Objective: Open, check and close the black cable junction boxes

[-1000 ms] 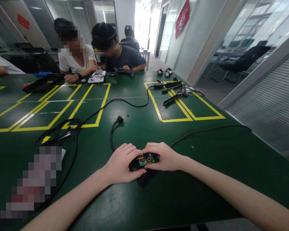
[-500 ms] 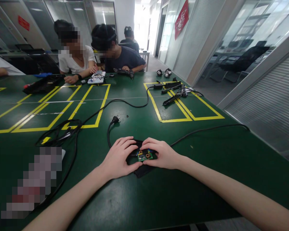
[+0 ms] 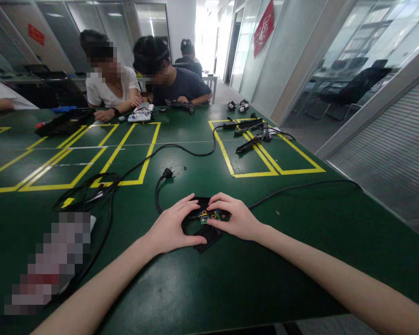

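Observation:
A small green circuit board (image 3: 205, 220) with copper-wound coils sits partly within a black plastic case (image 3: 204, 202) on the table. My right hand (image 3: 238, 218) pinches the board, thumb at its near edge and fingertips over its far side. My left hand (image 3: 168, 226) is curved around the case's left side, fingers on the far rim. Its thumb reaches a flat black piece (image 3: 209, 238) in front of the board. Part of the case is hidden under both hands. A black cord (image 3: 305, 187) runs off to the right.
A black plug (image 3: 167, 173) on a short cord lies beyond my left hand. Coiled cable (image 3: 87, 195) lies at left, near a blurred-out item (image 3: 52, 260). Black parts (image 3: 253, 135) lie on the taped area. Two co-workers (image 3: 176, 81) sit across the table.
My right thumb has moved up with the board's near edge, and the board looks tilted. The left thumb is off the board, and more of the flat black piece shows.

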